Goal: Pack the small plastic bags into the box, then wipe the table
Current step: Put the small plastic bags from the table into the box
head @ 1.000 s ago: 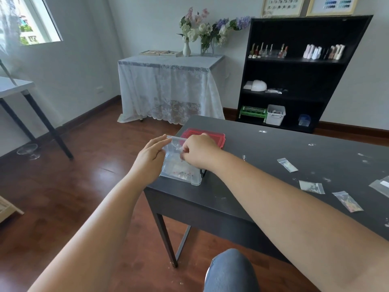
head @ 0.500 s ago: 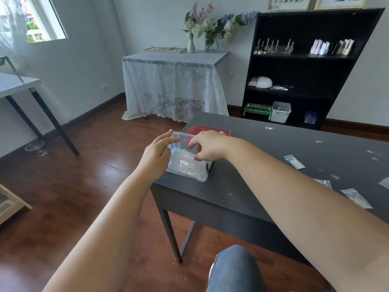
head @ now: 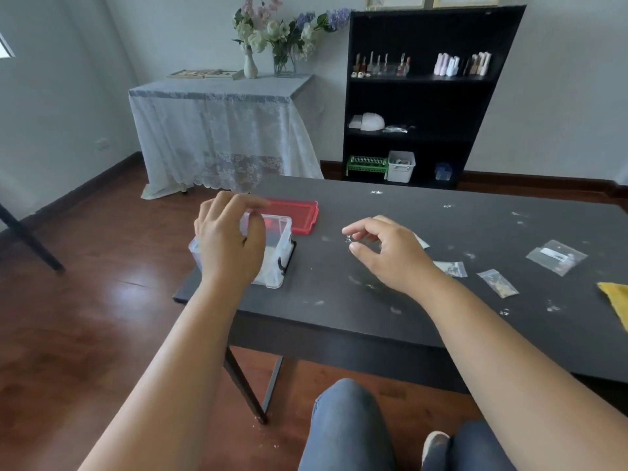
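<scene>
A clear plastic box stands open at the left end of the black table, with pale bags inside. Its red lid lies flat just behind it. My left hand rests over the box, fingers spread at the far rim, holding nothing. My right hand hovers low over the table to the right of the box, fingers curled but apart, with nothing in them. Small plastic bags lie to its right: one by the wrist, one further right, a larger one beyond.
A yellow cloth lies at the table's right edge. Small specks and scraps dot the tabletop. Behind stand a black shelf unit and a lace-covered side table. My knees are under the near edge.
My right hand has come out of the box and moved right over the table. My left hand has shifted from the box's side onto its top. The view has swung right.
</scene>
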A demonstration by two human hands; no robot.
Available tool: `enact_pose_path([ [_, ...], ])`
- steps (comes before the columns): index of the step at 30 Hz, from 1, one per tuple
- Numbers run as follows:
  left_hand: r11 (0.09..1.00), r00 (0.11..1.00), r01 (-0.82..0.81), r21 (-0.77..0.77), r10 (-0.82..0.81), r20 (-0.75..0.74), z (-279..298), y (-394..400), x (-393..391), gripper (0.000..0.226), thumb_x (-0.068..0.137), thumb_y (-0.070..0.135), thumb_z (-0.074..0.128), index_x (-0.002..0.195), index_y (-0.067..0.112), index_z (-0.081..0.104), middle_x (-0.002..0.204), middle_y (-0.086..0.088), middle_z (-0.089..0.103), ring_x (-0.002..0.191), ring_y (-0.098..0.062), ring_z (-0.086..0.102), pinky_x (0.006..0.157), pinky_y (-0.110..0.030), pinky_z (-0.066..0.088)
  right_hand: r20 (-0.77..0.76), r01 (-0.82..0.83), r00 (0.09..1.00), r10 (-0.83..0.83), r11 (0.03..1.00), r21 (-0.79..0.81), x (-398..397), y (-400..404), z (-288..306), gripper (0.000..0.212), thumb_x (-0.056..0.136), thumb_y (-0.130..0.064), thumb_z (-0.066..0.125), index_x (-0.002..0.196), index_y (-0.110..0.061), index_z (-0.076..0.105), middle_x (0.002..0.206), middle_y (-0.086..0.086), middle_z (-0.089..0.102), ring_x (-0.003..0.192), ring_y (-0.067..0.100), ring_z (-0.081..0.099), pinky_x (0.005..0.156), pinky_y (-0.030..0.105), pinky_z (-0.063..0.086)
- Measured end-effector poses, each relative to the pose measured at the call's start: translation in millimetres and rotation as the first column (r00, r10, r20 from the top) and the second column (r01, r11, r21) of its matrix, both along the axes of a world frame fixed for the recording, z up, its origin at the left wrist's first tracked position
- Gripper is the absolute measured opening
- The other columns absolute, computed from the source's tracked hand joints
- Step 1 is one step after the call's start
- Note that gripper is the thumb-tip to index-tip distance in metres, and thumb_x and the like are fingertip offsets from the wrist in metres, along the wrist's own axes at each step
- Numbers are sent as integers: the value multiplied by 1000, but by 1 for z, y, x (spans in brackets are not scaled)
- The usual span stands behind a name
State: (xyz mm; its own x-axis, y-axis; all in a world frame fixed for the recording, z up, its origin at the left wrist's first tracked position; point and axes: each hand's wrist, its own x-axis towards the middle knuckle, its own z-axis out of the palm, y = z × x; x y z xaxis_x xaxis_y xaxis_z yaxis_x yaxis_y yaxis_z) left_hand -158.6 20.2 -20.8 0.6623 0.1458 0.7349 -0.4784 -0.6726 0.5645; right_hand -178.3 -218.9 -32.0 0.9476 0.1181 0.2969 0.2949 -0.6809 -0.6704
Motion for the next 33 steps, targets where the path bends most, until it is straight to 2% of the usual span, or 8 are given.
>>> enact_pose_path([
  [4,957,963,269,113,-266,-41,0,-67,-11,16,83,13,56,85,20,70,84,13,54,88,-16,47,81,-35,41,-28,140,990,-141,990,-31,-16,-55,-1,20,90,-24,61,107,-34,66,98,-10,59,95,7,53,78,22,40],
  [8,814,845,513,274,-422,-327,-16,-120,-21,16,87,23,61,99,28,71,97,10,59,94,-19,47,89,-42,43,-105,345,931,-350,937,-60,-23,-124,1,20,89,-28,60,107,-38,63,102,-10,58,88,3,53,69,23,38],
  [16,446,631,763,467,-359,-688,-28,-183,-27,43,85,58,55,125,43,56,125,15,51,117,-18,41,98,-39,32,-238,638,712,-660,750,-171,-33,-250,-11,34,85,-19,59,117,-27,61,122,3,59,101,22,54,79,27,37],
  [19,383,597,793,474,-331,-731,-25,-192,-24,47,81,59,59,125,42,57,119,13,49,113,-14,46,94,-36,33,-308,542,735,-604,796,-270,-29,-272,-6,48,81,-9,61,124,-30,57,139,-1,51,122,22,50,85,28,37],
  [22,360,526,838,411,-328,-785,-23,-198,-20,44,82,49,65,124,39,58,111,13,49,102,-10,49,90,-33,38,-370,338,795,-481,858,-387,-22,-283,5,61,78,1,60,122,-41,56,137,-7,49,120,20,49,87,33,43],
  [25,398,435,867,300,-310,-845,-20,-201,-16,34,79,41,71,112,41,62,103,17,53,95,-6,54,86,-28,44,-410,228,770,-489,811,-539,-13,-290,13,61,81,-5,61,119,-52,53,126,1,44,103,23,55,81,36,49],
  [30,457,421,850,263,-287,-861,-17,-206,-16,23,74,38,75,91,39,60,90,17,57,78,3,53,68,-23,42,-417,3,795,-441,691,-723,3,-290,18,55,83,-23,71,130,-43,50,125,-8,51,117,23,40,86,28,35],
  [33,502,421,832,235,-297,-857,-17,-204,-18,22,71,38,77,86,35,60,84,13,59,68,-3,52,64,-26,46,-419,-11,806,-418,698,-716,6,-288,24,38,80,-26,73,103,-49,55,97,-13,53,100,17,42,70,25,36],
])
